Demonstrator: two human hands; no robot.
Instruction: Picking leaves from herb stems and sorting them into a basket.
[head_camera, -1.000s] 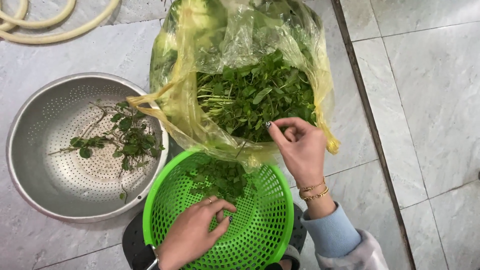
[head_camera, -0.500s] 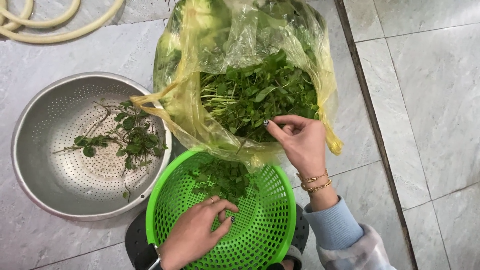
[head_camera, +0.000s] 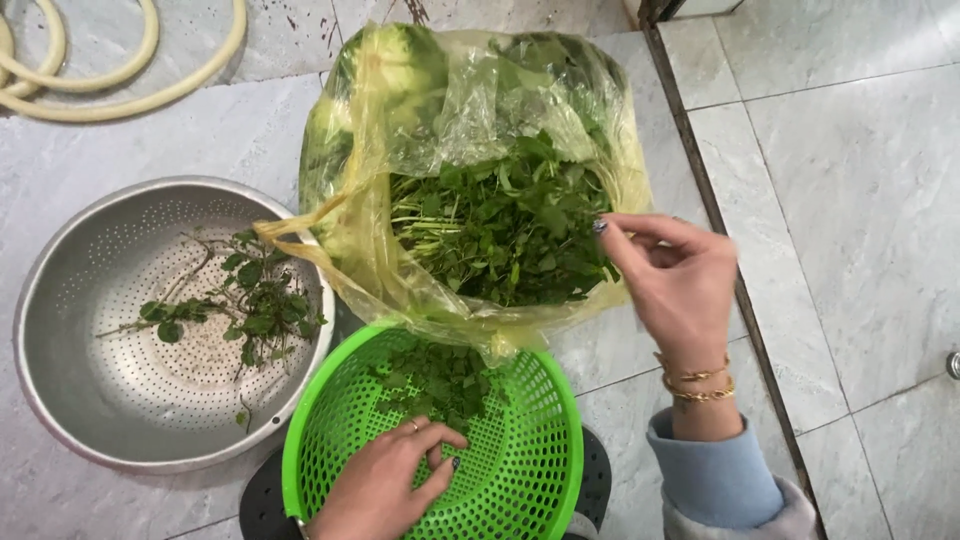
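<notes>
Grey tiled floor (head_camera: 850, 200) bears hose (head_camera: 130, 95), metal colander (head_camera: 60, 400), yellow bag (head_camera: 370, 230), green basket (head_camera: 540, 470).

Floor (head_camera: 860, 200): pale grey marbled tiles, dark joint strip (head_camera: 700, 170) running through; cream hose (head_camera: 130, 70) coiled top left.

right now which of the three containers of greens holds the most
The yellow plastic bag, packed with leafy greens. The metal colander holds only a few scattered sprigs, and the green basket, where the left hand rests, has a small clump.
</notes>
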